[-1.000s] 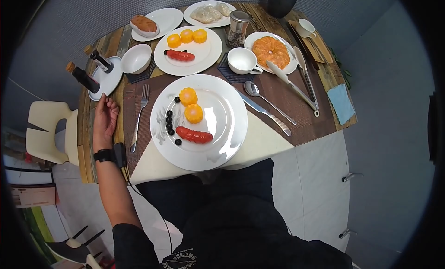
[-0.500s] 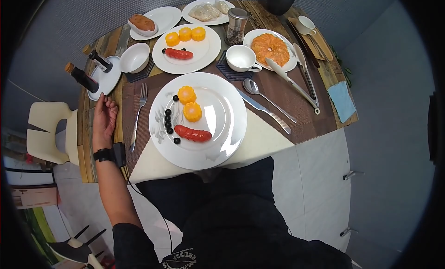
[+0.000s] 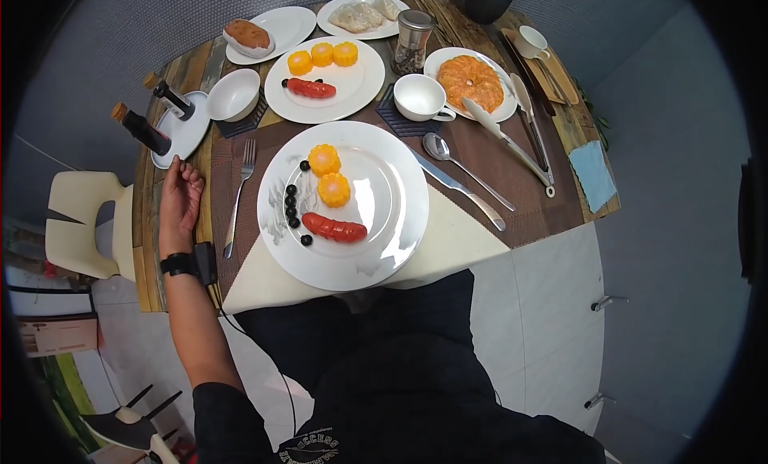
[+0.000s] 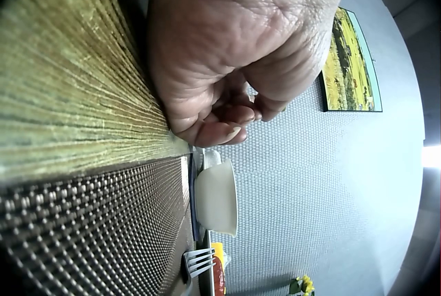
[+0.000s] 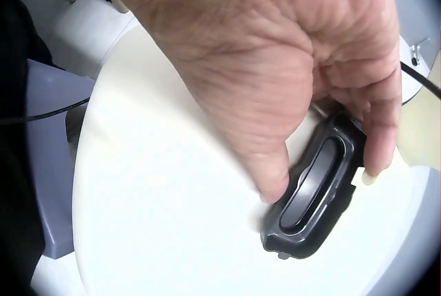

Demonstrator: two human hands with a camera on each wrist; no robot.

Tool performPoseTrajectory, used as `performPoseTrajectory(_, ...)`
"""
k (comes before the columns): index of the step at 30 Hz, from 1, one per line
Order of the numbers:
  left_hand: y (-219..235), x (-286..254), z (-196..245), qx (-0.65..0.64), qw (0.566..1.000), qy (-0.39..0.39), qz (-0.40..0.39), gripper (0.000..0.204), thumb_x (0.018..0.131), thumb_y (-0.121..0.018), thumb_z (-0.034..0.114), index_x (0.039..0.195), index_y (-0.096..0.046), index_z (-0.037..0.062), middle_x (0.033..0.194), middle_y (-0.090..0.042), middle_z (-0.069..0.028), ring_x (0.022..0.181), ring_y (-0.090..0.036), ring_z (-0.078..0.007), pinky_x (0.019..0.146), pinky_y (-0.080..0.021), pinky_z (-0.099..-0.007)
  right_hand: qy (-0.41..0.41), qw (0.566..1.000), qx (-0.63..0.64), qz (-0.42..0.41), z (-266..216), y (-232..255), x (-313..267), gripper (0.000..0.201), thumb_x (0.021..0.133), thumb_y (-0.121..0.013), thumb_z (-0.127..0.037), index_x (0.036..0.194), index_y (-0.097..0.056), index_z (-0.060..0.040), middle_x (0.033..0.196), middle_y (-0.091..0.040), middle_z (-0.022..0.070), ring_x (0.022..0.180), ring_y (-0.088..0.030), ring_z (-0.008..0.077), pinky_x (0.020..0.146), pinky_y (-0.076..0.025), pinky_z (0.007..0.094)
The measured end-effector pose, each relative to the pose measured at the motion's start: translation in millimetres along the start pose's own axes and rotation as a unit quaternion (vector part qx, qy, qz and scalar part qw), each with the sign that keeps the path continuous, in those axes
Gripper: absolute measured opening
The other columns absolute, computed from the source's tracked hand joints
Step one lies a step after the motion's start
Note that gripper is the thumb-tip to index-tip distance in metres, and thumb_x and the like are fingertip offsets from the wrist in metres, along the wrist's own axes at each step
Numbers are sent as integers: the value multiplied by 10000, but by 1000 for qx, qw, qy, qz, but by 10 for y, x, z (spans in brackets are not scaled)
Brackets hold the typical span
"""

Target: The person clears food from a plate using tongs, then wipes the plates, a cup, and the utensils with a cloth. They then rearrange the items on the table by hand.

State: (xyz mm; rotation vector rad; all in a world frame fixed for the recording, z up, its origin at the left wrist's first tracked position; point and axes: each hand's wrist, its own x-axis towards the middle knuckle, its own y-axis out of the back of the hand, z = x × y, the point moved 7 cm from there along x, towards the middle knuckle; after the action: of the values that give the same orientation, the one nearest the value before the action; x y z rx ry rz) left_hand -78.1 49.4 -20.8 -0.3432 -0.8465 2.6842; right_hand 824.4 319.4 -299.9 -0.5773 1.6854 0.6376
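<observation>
Palm up on the wooden table's left edge, my left hand (image 3: 181, 202) lies with loosely curled fingers and nothing in them, just below a small white tray (image 3: 182, 136). The left wrist view shows the same hand (image 4: 234, 55) beside a brown woven mat (image 4: 103, 227). My right hand (image 5: 275, 68) is outside the head view; in the right wrist view its thumb and fingers grip a black plastic piece (image 5: 313, 189) from both sides, over a round white surface (image 5: 165, 199). The large white plate (image 3: 392, 248) bears a sausage (image 3: 334, 228), two corn pieces and several black berries.
A fork (image 3: 240, 198) lies between the left hand and the large plate. Knife (image 3: 460, 192), spoon (image 3: 468, 172) and tongs (image 3: 516, 152) lie to the right. Farther back stand a bowl (image 3: 234, 96), a cup (image 3: 419, 98), a glass jar (image 3: 412, 44) and food plates.
The head view has shifted slightly. My left hand keeps its place and pose, and the tableware stays where it was.
</observation>
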Motion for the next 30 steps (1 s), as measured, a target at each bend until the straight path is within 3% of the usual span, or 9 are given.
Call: performPoseTrajectory(30, 30, 24, -2, 10, 1000, 4, -7, 234, 1063, -576, 246, 892, -543, 90, 753, -511, 4, 708, -531, -111, 630, -463, -238, -3, 999, -27, 43, -29, 331, 74, 395, 857, -662, -408, 1052, -752, -76, 1062, -751, 98, 975, -712, 310, 838, -544, 449)
